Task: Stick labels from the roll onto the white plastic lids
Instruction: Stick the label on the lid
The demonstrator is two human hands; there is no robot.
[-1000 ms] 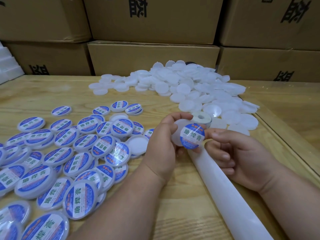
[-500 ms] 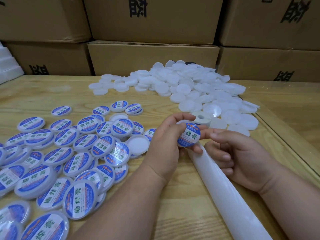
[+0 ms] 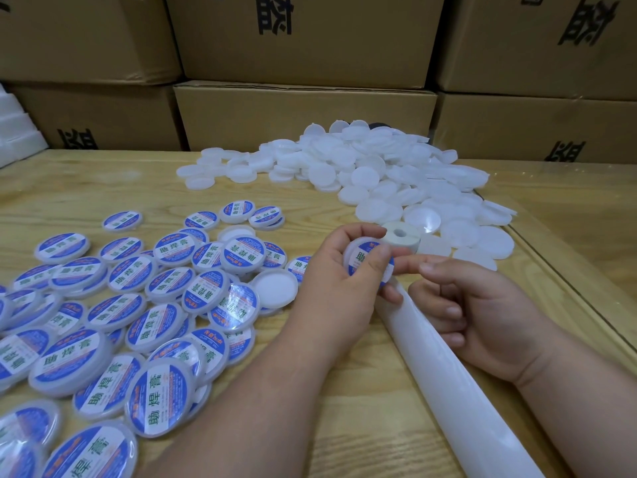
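Blue label (image 3: 365, 262) now pressed onto lid (image 3: 350, 251).

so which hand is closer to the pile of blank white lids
Right. The right hand lies just below the near edge of the blank lid pile, index finger pointing left. The left hand sits further left, gripping the labelled lid.

The pale wooden surface (image 3: 113, 181) carries a heap of plain white lids (image 3: 396, 177) at its far side. Nearer than that heap and to its left lie the labelled lids (image 3: 144, 305); just beside the heap's near edge sits the label roll (image 3: 400, 236), its backing strip (image 3: 458, 384) trailing nearer.
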